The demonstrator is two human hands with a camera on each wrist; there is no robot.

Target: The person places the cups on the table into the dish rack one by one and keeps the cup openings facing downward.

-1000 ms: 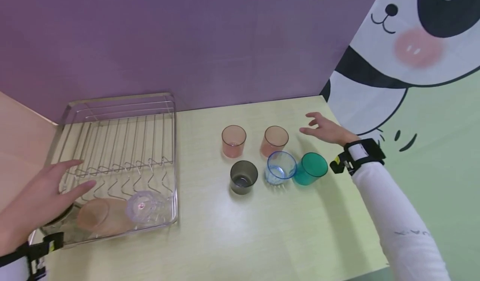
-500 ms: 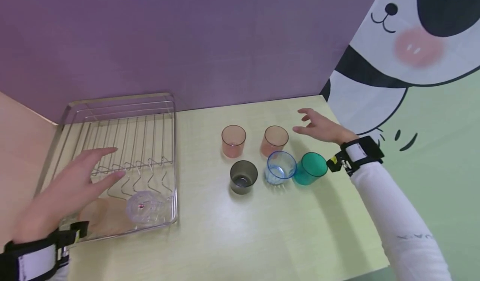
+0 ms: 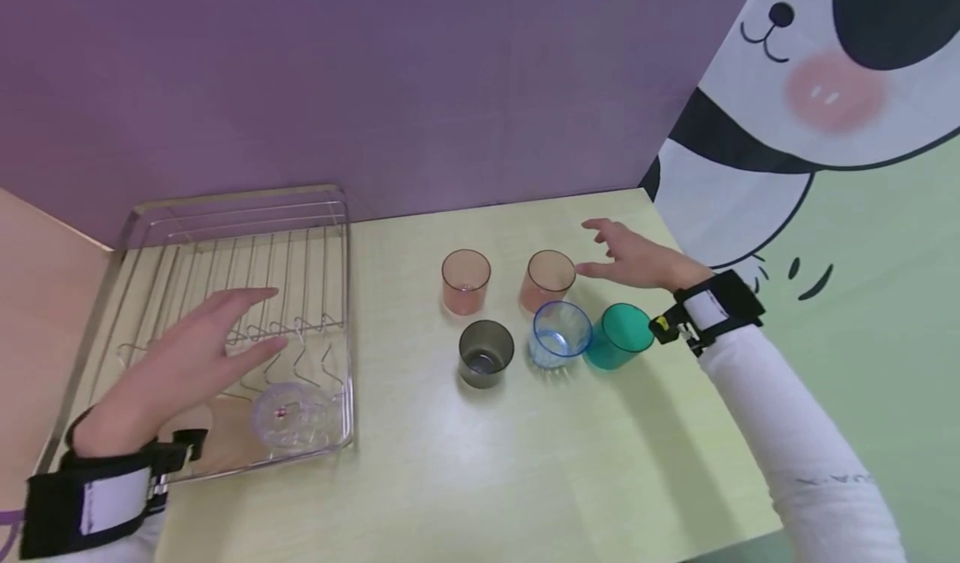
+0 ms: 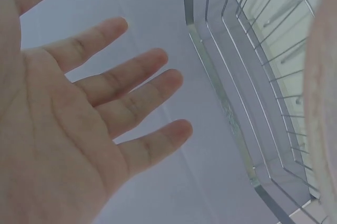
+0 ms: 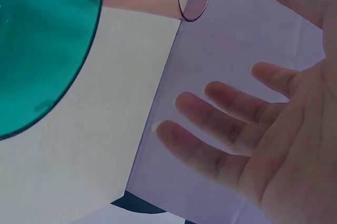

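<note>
My left hand (image 3: 180, 363) hovers over the wire dish rack (image 3: 347, 296) with fingers spread and nothing in them. Under and beside it, a clear cup (image 3: 288, 417) and a pink cup (image 3: 225, 438) lie in the front of the rack, the pink one partly hidden by my wrist. My right hand (image 3: 633, 256), fingers loosely extended and holding nothing, is just right of a pink glass (image 3: 547, 284), its thumb tip near the rim. In the right wrist view the green glass (image 5: 42, 50) looms close at the left, with the palm and several fingers in sight.
Several glasses stand upright on the pale table (image 3: 450, 471): another pink one (image 3: 465, 284), a grey one (image 3: 486, 354), a blue-rimmed clear one (image 3: 560, 336) beside the green. A purple wall (image 3: 450, 87) rises behind; a panda-printed panel (image 3: 862, 213) is at the right.
My left hand has moved right across the front of the rack. My right hand has shifted slightly left, closer to the pink glass. The glasses have stayed in place.
</note>
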